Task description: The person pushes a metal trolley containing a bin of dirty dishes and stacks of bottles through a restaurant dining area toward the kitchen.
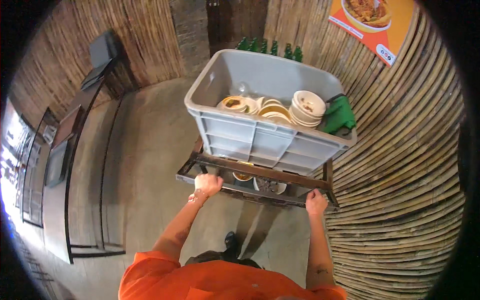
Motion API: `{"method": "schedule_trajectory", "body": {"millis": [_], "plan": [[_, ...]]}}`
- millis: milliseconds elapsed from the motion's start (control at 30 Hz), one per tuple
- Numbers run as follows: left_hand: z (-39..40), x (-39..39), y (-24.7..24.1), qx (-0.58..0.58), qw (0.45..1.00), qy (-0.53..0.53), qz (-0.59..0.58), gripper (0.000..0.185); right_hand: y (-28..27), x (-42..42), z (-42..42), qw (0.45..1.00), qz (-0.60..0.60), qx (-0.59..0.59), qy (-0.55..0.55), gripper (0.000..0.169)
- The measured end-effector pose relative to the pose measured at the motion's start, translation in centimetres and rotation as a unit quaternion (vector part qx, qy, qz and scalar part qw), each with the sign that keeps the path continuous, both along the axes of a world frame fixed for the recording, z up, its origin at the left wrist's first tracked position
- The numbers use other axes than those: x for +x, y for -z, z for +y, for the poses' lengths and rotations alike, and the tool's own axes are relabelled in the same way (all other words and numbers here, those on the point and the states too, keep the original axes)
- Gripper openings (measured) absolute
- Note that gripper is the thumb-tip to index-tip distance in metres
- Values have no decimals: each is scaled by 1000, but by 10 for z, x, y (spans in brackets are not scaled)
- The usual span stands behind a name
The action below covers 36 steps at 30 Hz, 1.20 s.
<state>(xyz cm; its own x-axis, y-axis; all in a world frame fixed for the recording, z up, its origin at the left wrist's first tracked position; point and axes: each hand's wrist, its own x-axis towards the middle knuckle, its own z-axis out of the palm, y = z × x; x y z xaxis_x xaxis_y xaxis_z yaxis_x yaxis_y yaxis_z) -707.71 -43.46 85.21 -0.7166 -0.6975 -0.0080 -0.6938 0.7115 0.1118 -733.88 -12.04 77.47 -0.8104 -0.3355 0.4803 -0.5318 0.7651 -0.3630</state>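
My left hand [208,184] grips the left part of a dark metal cart handle [262,194]. Around the same bar, near its right end, my right hand [316,202] is closed. Beyond the handle, a large grey plastic bin [228,129] rides on the cart. Inside it are stacked, food-soiled bowls [308,107], an orange-stained bowl [233,103] and a clear rounded item [241,88]. A green cloth [339,114] hangs at the bin's right corner. Green glass bottles [263,47] stand behind the bin. Lower down, partly hidden, are bowls with food remains [269,185].
A bamboo-pole wall [393,168] runs close along the right side of the cart. At the left stands a long dark-framed table [56,210] with trays on top. Concrete floor [157,150] shows between table and cart. A food poster [375,26] hangs at upper right.
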Motion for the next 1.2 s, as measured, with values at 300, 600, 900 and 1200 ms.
{"method": "schedule_trajectory", "body": {"millis": [300,600,900,1200], "plan": [[15,25,-1,-35,999,0,12,42,-25,10,17,999,0,-29,-41,15],[6,1,-12,7,1000,21,-6,41,-34,-15,6,998,-33,28,-34,14],[13,-2,13,-92,988,36,121,39,-27,-23,18,999,0,8,-45,18],[11,0,10,-56,991,45,112,35,-32,-14,20,999,13,18,-24,16]]}}
